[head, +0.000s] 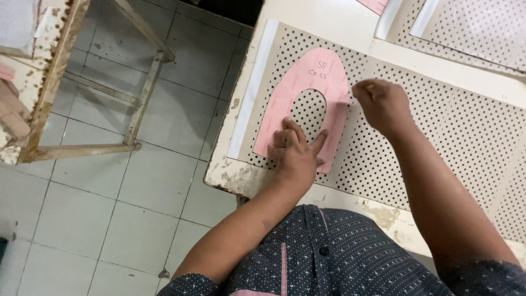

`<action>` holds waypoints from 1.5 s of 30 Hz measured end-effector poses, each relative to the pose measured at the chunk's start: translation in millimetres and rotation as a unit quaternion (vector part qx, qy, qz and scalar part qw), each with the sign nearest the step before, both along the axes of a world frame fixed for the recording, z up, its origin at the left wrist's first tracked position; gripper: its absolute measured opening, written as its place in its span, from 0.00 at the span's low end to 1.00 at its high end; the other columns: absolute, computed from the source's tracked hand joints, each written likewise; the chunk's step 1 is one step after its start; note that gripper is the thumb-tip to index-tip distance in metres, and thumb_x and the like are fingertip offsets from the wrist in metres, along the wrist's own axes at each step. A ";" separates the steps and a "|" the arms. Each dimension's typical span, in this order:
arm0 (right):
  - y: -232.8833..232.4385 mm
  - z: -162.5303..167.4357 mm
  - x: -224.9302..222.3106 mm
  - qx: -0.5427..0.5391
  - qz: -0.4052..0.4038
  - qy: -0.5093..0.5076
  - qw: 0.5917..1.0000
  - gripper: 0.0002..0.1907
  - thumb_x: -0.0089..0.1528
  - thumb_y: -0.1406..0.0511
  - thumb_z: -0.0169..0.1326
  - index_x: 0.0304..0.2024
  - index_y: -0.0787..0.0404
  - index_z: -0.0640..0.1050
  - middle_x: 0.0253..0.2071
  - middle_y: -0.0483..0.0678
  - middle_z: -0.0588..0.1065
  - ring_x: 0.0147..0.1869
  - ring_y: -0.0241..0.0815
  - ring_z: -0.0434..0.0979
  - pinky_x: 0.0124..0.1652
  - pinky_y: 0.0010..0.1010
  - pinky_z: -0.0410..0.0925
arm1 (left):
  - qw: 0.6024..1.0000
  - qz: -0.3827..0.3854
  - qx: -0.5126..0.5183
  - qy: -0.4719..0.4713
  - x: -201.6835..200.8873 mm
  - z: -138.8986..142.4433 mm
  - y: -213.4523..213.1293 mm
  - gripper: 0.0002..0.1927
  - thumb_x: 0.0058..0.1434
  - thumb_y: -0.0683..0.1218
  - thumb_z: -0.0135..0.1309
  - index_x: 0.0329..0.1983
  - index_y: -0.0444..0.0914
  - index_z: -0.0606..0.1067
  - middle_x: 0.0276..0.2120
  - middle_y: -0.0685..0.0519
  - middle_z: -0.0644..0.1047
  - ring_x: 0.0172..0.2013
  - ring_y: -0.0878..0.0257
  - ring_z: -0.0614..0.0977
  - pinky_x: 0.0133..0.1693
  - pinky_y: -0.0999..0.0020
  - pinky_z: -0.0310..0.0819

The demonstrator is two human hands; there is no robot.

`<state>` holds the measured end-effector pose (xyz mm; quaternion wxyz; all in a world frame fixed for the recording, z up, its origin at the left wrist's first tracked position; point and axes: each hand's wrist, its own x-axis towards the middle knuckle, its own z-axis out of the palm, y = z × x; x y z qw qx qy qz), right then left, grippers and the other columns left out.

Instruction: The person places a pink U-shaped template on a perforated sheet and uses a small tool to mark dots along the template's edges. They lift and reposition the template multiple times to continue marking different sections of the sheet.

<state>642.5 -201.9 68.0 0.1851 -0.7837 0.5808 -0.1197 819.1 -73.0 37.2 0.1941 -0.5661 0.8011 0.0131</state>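
Pink card template (307,90), horseshoe-shaped, sits mid-frame under the left hand (296,153), whose fingers are spread flat pinning its lower end onto the dotted perforated sheet (438,126). The right hand (381,101) is curled tight just off the template's right edge, pinching something too small to make out. Template looks thin, light and a bit bendy, so it'd probably slide easily; best pressed flat or lifted by an outer edge. Worn cream table (241,178) underneath, tiled floor (109,208) lower left.
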 end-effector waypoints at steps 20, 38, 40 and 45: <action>202.0 -44.6 -43.0 0.101 -0.113 -0.094 0.984 0.10 0.66 0.63 0.56 0.46 0.61 0.83 0.39 0.51 0.81 0.37 0.44 0.84 0.38 0.34 0.75 | 0.998 -0.013 0.050 0.031 -29.5 -21.2 12.4 0.38 0.68 0.71 0.35 0.79 0.57 0.52 0.62 0.17 0.62 0.50 0.35 0.71 0.37 0.50 0.73; 246.7 -58.6 -58.0 0.063 -0.120 -0.142 0.981 0.10 0.66 0.63 0.57 0.46 0.60 0.82 0.40 0.51 0.81 0.42 0.45 0.83 0.43 0.34 0.75 | 0.991 0.020 0.000 0.133 -33.1 -34.7 31.1 0.35 0.62 0.66 0.52 0.72 0.56 0.62 0.60 0.21 0.61 0.47 0.39 0.71 0.30 0.57 0.79; 244.8 -59.5 -57.7 0.047 -0.104 -0.109 0.987 0.09 0.66 0.64 0.57 0.45 0.60 0.83 0.40 0.51 0.81 0.43 0.47 0.82 0.43 0.36 0.74 | 0.981 0.035 -0.031 0.186 -31.0 -37.3 32.1 0.34 0.59 0.64 0.56 0.69 0.57 0.66 0.60 0.23 0.62 0.51 0.42 0.71 0.29 0.60 0.79; 235.1 -68.6 -42.0 0.019 -0.020 -0.121 0.992 0.08 0.66 0.64 0.58 0.45 0.60 0.82 0.40 0.51 0.81 0.43 0.48 0.81 0.43 0.36 0.74 | 0.979 0.012 -0.055 0.195 -24.6 -44.0 32.7 0.36 0.58 0.62 0.59 0.69 0.50 0.67 0.58 0.23 0.63 0.50 0.40 0.72 0.41 0.63 0.79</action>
